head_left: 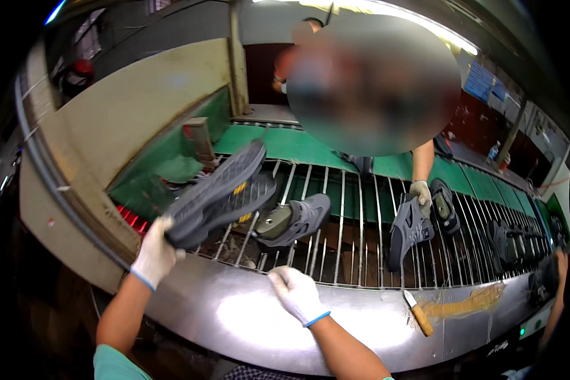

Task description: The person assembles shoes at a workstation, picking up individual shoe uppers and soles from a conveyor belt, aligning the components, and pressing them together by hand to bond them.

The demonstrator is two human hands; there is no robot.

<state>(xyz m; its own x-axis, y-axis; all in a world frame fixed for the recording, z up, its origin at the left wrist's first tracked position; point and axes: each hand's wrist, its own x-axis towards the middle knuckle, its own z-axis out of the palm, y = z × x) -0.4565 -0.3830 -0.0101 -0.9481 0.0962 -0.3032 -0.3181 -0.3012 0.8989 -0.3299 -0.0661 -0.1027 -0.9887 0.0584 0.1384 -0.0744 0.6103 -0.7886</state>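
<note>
My left hand [155,254], in a white glove, is closed around the ends of two dark grey shoe soles [221,180]. The soles are held up at a slant, their patterned faces and small yellow marks showing. My right hand [296,295], also gloved, is over the near metal edge with its fingers curled in; nothing shows in it. Just beyond it a grey shoe upper [305,218], with an olive-green last [275,221] inside, lies on the metal bars [339,234].
Across the bars a person's gloved hand [420,190] grips another grey shoe [408,229]. More shoes [516,244] sit at the right. A wooden-handled knife [418,313] rests on the metal ledge [247,316]. A cream panel [145,101] stands at the left, with red-glowing bars [132,218] beside it.
</note>
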